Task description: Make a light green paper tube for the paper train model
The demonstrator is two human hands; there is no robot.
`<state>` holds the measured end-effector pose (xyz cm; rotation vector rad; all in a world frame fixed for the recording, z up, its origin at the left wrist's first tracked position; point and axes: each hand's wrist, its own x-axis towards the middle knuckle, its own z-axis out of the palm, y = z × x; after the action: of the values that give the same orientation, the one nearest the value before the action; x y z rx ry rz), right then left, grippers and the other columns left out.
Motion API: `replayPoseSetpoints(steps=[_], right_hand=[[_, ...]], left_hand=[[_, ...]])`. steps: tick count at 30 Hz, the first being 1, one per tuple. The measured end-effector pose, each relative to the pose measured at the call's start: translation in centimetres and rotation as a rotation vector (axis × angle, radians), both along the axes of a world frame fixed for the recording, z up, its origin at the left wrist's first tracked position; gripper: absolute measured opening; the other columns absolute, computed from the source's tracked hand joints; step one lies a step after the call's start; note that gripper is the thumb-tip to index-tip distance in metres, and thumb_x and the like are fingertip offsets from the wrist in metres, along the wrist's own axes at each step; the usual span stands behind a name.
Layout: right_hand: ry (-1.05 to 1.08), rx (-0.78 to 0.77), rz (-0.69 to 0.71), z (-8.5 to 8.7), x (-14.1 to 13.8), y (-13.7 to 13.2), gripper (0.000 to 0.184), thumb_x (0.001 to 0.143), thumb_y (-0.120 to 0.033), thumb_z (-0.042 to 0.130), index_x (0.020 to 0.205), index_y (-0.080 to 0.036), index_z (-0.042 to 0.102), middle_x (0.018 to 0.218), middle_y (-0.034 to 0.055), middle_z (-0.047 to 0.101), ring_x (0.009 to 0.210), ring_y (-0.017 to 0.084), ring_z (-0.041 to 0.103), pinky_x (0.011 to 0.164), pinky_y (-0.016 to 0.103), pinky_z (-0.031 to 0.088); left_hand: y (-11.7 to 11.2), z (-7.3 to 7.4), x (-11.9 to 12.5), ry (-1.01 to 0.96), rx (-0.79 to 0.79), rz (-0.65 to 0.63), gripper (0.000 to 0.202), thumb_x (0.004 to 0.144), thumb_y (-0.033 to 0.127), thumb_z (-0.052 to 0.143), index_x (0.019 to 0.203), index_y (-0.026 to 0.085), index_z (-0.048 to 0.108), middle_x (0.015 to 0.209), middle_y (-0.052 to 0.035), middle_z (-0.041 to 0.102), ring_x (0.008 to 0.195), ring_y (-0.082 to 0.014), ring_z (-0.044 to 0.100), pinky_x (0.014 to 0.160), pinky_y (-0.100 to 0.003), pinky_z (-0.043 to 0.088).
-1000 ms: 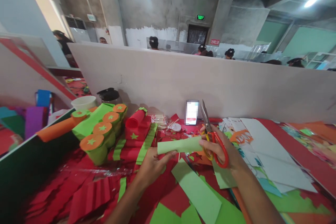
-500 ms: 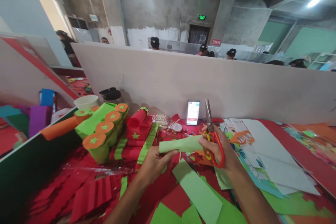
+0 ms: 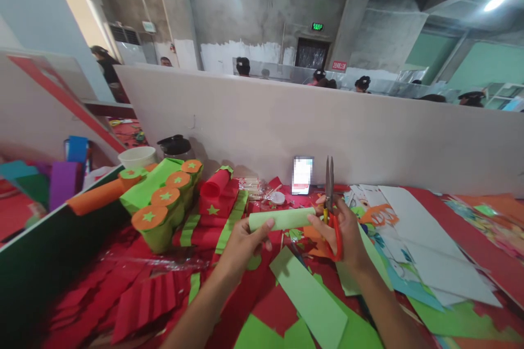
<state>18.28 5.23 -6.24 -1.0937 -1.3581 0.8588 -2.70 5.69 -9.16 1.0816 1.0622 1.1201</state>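
Observation:
Between my hands stretches a light green paper strip [image 3: 289, 219], curled or folded along its length. My left hand [image 3: 250, 235] pinches its left end, thumb on the near face. The right end is pinched in the fingers of my right hand [image 3: 346, 232], which also carries scissors [image 3: 336, 229] with red and yellow handles, blades pointing up and nearly closed. Below lies a flat light green strip [image 3: 313, 294] on red and bright green paper. To the left stand a green paper tank-like model [image 3: 164, 196] with orange star-topped wheels and a red paper model [image 3: 216, 196].
A phone [image 3: 303, 174] leans against the white partition [image 3: 262, 120]. White sheets [image 3: 434, 234] and coloured scraps cover the right side. Folded red paper [image 3: 143, 302] lies front left, and a white bowl [image 3: 137, 157] and black-lidded jug [image 3: 175, 146] stand at the back left.
The strip now looks narrower, folded or rolled over more. My left thumb has come up onto its face. The scissors have turned more upright in my right hand.

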Motion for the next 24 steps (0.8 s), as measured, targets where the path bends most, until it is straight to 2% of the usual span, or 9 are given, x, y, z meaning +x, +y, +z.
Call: replayPoseSetpoints(steps=[4,8,11,16,20,24], right_hand=[[0.025,-0.013,0.024,-0.04,-0.01,-0.13,0.034,0.071,-0.027,0.078,0.095,-0.024,0.054,0.079,-0.0049,0.055,0.057,0.008,0.05,0.05,0.017,0.045],[0.01,-0.018,0.041,0.18,0.06,-0.08,0.034,0.071,-0.027,0.078,0.095,-0.024,0.054,0.079,-0.0045,0.056,0.058,0.009,0.051,0.05,0.018,0.045],[0.019,-0.035,0.088,0.43,0.13,-0.08,0.032,0.074,-0.028,0.077,0.096,-0.024,0.054,0.078,-0.0053,0.053,0.054,0.007,0.048,0.047,0.017,0.043],[0.064,-0.095,0.195,0.61,0.48,-0.14,0.028,0.081,-0.031,0.071,0.101,-0.025,0.052,0.073,-0.0069,0.051,0.046,0.006,0.049,0.043,0.019,0.042],[0.076,-0.11,0.182,0.4,0.71,0.04,0.031,0.079,-0.031,0.073,0.101,-0.025,0.052,0.078,-0.0046,0.058,0.048,0.006,0.052,0.044,0.019,0.044],[0.086,-0.122,0.168,0.19,0.72,0.31,0.035,0.077,-0.032,0.074,0.103,-0.024,0.052,0.08,-0.0029,0.062,0.046,0.007,0.052,0.044,0.02,0.044]], left_hand=[[-0.01,0.11,0.12,-0.036,0.029,0.022,0.032,0.077,0.043,0.072,0.078,0.012,0.064,0.052,-0.0017,0.064,0.045,-0.0081,0.049,0.044,-0.017,0.038],[0.05,-0.23,0.01,-0.074,0.022,0.028,0.029,0.078,0.04,0.073,0.08,0.011,0.066,0.056,-0.003,0.066,0.05,-0.009,0.056,0.049,-0.016,0.044],[0.13,-0.36,-0.13,-0.126,-0.009,0.026,0.027,0.077,0.037,0.075,0.08,0.011,0.068,0.058,-0.0028,0.067,0.052,-0.0083,0.058,0.05,-0.014,0.045],[0.28,0.09,-0.22,-0.28,-0.15,0.053,0.025,0.071,0.028,0.081,0.085,0.011,0.069,0.066,-0.0024,0.068,0.056,-0.008,0.061,0.055,-0.015,0.051],[0.4,0.16,-0.31,-0.291,-0.209,0.084,0.021,0.072,0.023,0.08,0.086,0.011,0.07,0.066,-0.0035,0.069,0.057,-0.0087,0.063,0.058,-0.015,0.054],[0.5,0.15,-0.47,-0.27,-0.226,0.074,0.02,0.074,0.02,0.078,0.09,0.01,0.07,0.069,-0.0041,0.069,0.057,-0.0083,0.063,0.051,-0.013,0.052]])
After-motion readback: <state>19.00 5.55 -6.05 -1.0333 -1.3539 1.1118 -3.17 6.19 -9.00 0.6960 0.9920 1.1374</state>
